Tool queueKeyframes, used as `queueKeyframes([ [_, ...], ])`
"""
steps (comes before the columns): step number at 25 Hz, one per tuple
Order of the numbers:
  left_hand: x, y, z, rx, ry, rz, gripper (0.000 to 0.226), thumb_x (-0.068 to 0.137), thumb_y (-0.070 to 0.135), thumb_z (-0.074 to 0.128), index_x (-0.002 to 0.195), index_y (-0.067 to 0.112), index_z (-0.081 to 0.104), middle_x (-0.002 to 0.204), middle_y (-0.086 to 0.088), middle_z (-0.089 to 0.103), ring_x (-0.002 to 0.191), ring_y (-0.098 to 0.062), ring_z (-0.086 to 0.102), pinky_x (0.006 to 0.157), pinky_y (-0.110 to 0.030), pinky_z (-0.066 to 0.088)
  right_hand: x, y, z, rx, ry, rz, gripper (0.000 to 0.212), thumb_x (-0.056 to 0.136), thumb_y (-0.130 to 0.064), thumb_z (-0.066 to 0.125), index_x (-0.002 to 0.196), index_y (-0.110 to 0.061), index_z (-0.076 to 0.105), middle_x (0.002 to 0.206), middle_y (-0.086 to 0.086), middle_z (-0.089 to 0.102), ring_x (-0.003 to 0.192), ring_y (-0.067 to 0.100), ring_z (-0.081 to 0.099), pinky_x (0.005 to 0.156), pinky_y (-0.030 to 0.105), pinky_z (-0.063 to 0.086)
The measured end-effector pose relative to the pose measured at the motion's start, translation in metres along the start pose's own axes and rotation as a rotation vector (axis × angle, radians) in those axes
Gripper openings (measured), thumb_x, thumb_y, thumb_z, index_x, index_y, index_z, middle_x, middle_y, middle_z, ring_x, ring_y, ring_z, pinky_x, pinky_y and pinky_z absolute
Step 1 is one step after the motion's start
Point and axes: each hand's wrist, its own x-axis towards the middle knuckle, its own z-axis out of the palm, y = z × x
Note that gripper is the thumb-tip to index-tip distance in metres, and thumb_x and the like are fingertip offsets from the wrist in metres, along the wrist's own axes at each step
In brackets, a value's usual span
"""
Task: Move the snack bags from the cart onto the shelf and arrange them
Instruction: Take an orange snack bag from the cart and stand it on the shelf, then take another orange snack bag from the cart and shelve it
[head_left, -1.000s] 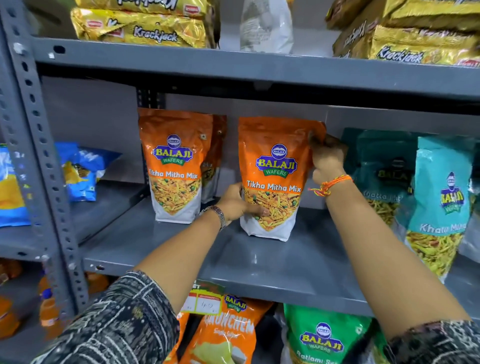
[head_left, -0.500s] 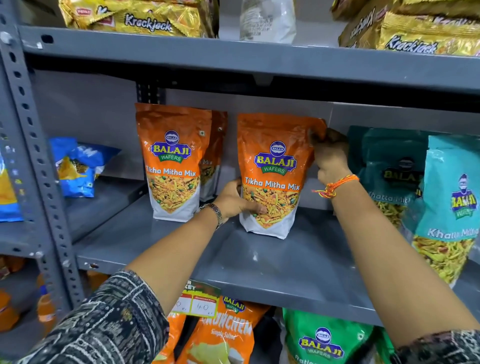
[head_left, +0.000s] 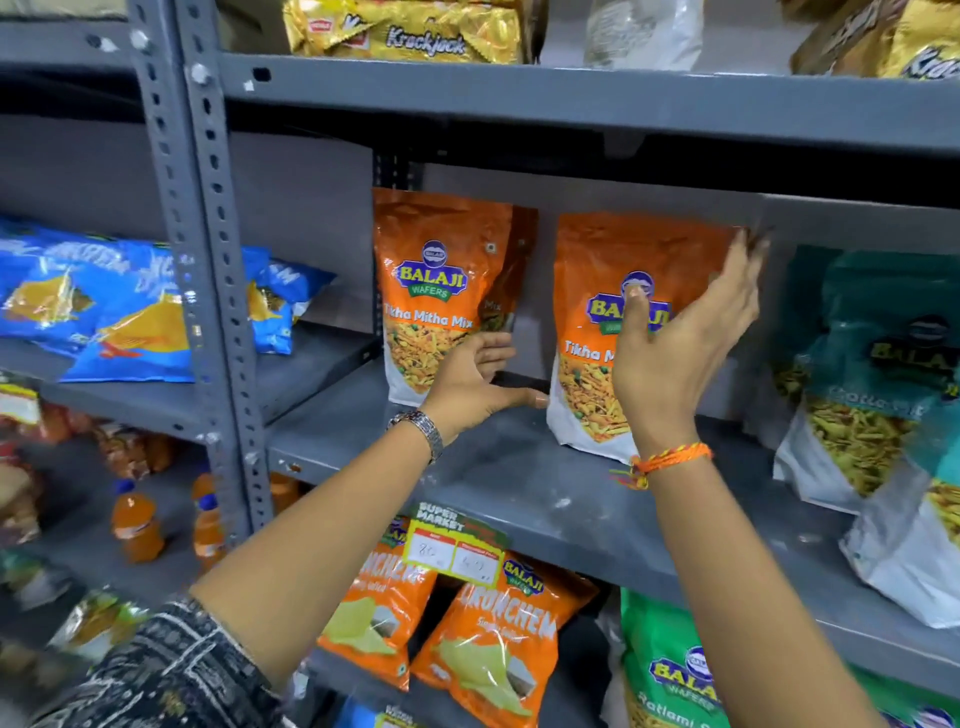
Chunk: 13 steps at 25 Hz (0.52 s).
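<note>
Two orange Tikha Mitha Mix bags stand upright on the grey middle shelf (head_left: 519, 499). The left bag (head_left: 441, 291) has another orange bag (head_left: 519, 270) behind it. The right bag (head_left: 597, 332) stands alone, partly hidden by my right hand (head_left: 680, 348), which is spread open in front of it with the thumb on the logo and the fingertips by its top right corner. Between the two bags is my left hand (head_left: 475, 387), open, with its fingers at the left bag's lower right edge and the thumb pointing at the right bag. The cart is out of view.
Teal Balaji bags (head_left: 872, 395) stand at the right of the same shelf. Blue chip bags (head_left: 130, 317) lie on the neighbouring left shelf behind a perforated upright post (head_left: 208, 291). Gold Krackjack packs (head_left: 415, 31) sit above. Orange (head_left: 493, 639) and green bags (head_left: 670, 670) hang below a price tag (head_left: 457, 551).
Both hands let go of the right orange bag. My left hand slid left to the gap between the bags, and my right hand opened and drew back in front of it. The camera turned left.
</note>
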Motion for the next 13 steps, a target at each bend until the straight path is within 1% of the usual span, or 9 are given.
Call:
queueKeyframes([
  [2,-0.025,0.003,-0.018,0.013,0.022,0.027,0.09,0.056,0.017,0.1,0.136,0.014,0.059,0.135,-0.006,0.067,0.128,-0.016,0.063,0.112,-0.035,0.05,-0.024,-0.013,0.01,0.079,-0.07,-0.015,0.08,0.09,-0.021,0.067,0.157,-0.001,0.029,0.169,0.019,0.02,0.156,0.031,0.022,0.129,0.04,0.015],
  [4,-0.058,0.002,-0.044,0.005,0.079,0.059,0.087,0.055,0.016,0.1,0.133,0.011,0.062,0.13,-0.005,0.071,0.124,-0.013,0.066,0.11,-0.032,0.051,-0.052,-0.028,0.025,0.179,-0.172,-0.027,0.077,0.091,-0.015,0.068,0.156,0.0,0.03,0.169,0.018,0.022,0.157,0.028,0.023,0.128,0.04,0.019],
  [7,-0.116,0.002,-0.091,0.034,0.181,0.07,0.09,0.048,0.028,0.099,0.13,0.014,0.064,0.126,0.0,0.074,0.12,-0.007,0.068,0.105,-0.023,0.052,-0.103,-0.057,0.052,0.328,-0.343,-0.021,0.073,0.093,-0.011,0.068,0.156,0.0,0.031,0.167,0.015,0.028,0.154,0.019,0.026,0.127,0.038,0.022],
  [8,-0.137,0.0,-0.108,0.058,0.215,0.063,0.09,0.047,0.03,0.1,0.129,0.016,0.065,0.125,0.002,0.075,0.119,-0.005,0.069,0.104,-0.022,0.052,-0.123,-0.068,0.06,0.371,-0.399,-0.019,0.073,0.093,-0.011,0.068,0.155,-0.001,0.032,0.166,0.014,0.031,0.153,0.018,0.029,0.127,0.038,0.023],
  [9,-0.155,-0.002,-0.124,0.085,0.239,0.05,0.09,0.048,0.029,0.102,0.128,0.018,0.065,0.125,0.003,0.075,0.119,-0.005,0.069,0.104,-0.023,0.052,-0.142,-0.078,0.066,0.404,-0.449,-0.022,0.072,0.093,-0.011,0.068,0.155,-0.002,0.033,0.165,0.013,0.034,0.152,0.019,0.031,0.127,0.036,0.023],
  [11,-0.196,-0.013,-0.158,0.124,0.332,0.0,0.085,0.049,0.025,0.099,0.127,0.017,0.065,0.122,0.001,0.076,0.118,-0.007,0.07,0.102,-0.027,0.054,-0.185,-0.098,0.079,0.469,-0.579,-0.037,0.07,0.094,-0.012,0.067,0.155,-0.003,0.034,0.165,0.012,0.034,0.153,0.022,0.032,0.126,0.026,0.018],
  [12,-0.219,-0.022,-0.175,0.12,0.401,-0.031,0.083,0.05,0.021,0.096,0.126,0.014,0.065,0.12,-0.001,0.077,0.116,-0.01,0.072,0.098,-0.028,0.056,-0.208,-0.108,0.084,0.501,-0.652,-0.043,0.069,0.095,-0.013,0.067,0.155,-0.003,0.034,0.165,0.012,0.034,0.153,0.022,0.031,0.125,0.022,0.018],
  [13,-0.241,-0.032,-0.191,0.109,0.477,-0.067,0.081,0.051,0.017,0.095,0.126,0.01,0.066,0.118,-0.004,0.077,0.113,-0.013,0.073,0.093,-0.025,0.058,-0.232,-0.118,0.089,0.534,-0.723,-0.04,0.069,0.096,-0.014,0.066,0.156,-0.005,0.034,0.165,0.01,0.034,0.153,0.02,0.031,0.125,0.021,0.019],
])
